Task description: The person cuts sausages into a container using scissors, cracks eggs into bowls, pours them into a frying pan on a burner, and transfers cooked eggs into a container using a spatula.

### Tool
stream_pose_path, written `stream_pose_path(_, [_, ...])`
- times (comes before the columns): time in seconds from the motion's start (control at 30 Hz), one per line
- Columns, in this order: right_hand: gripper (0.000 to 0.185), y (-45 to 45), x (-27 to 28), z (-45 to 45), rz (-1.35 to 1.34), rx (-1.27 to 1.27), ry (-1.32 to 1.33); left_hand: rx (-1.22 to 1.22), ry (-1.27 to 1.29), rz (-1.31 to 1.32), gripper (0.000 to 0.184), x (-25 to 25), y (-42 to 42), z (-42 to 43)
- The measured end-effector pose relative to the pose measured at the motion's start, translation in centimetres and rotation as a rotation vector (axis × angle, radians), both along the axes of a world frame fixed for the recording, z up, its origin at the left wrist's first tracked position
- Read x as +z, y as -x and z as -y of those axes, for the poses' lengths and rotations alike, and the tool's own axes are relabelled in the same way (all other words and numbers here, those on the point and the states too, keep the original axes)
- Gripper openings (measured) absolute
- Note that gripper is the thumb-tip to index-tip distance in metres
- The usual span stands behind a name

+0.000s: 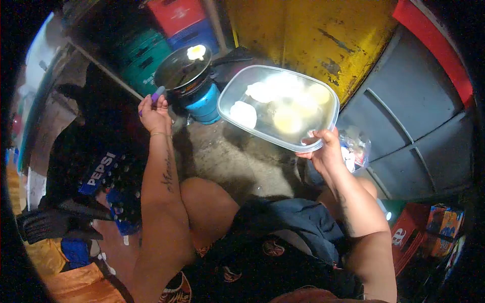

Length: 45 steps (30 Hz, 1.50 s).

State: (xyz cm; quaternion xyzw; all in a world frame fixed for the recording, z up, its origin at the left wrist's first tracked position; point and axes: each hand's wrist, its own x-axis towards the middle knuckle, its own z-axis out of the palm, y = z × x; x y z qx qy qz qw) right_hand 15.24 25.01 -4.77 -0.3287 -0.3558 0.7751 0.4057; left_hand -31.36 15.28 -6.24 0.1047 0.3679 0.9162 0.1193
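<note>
My left hand (154, 115) is closed around the purple-and-grey handle of a spatula (159, 93); its shaft is lost against the dark pan. In line with that handle, a fried egg (196, 52) shows over the far side of the frying pan (177, 76). The pan sits on a small stove with a blue body (204, 105). My right hand (326, 150) grips the near right corner of a clear plastic food container (262, 133), tilted and held up right of the stove. Several fried eggs (243, 115) lie inside, partly washed out by glare.
Green crates (144, 58) and a red crate (177, 15) stand behind the stove. A worn yellow panel (313, 35) and grey cabinet (404, 96) border the right. A plastic bag (356, 149) lies below the container. A Pepsi crate (98, 174) is at left.
</note>
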Motion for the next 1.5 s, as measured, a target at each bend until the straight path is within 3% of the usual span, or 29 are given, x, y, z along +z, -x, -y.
stream_pose_path(0.07, [0.064,0.5,-0.4,-0.3,-0.022,0.024,-0.022,-0.011,0.0,-0.01,0.02,0.2,0.2,0.8])
stream_pose_path(0.23, [0.057,2.2,0.1,0.6,0.072,-0.07,-0.015,0.044,0.023,-0.004,0.018,1.8,0.0,2.9])
stream_pose_path(0.5, [0.06,2.9,-1.3,0.4,0.055,-0.08,-0.004,0.146,0.231,-0.345,0.017,3.7,-3.3,7.0])
stream_pose_path(0.63, [0.06,4.0,0.0,2.0,0.034,-0.177,-0.023,-0.117,0.049,-0.163,0.018,6.0,-8.5,9.8])
stream_pose_path(0.77, [0.059,4.2,0.5,2.4,0.009,-0.217,0.017,-0.157,0.168,-0.157,0.02,6.7,-14.4,11.0])
stream_pose_path(0.87, [0.077,3.4,0.3,2.0,-0.053,-0.112,-0.015,-0.204,0.237,-0.182,0.021,6.2,-16.5,11.2])
stream_pose_path(0.9, [0.071,3.6,0.2,2.2,-0.06,-0.114,-0.024,-0.242,0.219,-0.207,0.021,5.7,-16.7,11.5])
stream_pose_path(0.97, [0.057,3.5,0.2,2.4,-0.08,-0.119,-0.031,-0.318,0.195,-0.26,0.021,4.8,-17.3,11.7])
stream_pose_path(1.27, [0.057,2.7,0.5,3.0,-0.054,-0.191,-0.073,-0.306,0.367,-0.662,0.019,4.2,-20.2,12.8])
stream_pose_path(1.37, [0.059,2.5,0.9,3.3,-0.048,-0.204,-0.048,-0.213,0.425,-0.989,0.02,3.1,-19.1,12.7])
stream_pose_path(1.5, [0.061,2.1,0.5,2.9,-0.028,-0.165,-0.033,-0.156,0.444,-1.101,0.02,4.7,-19.2,12.8])
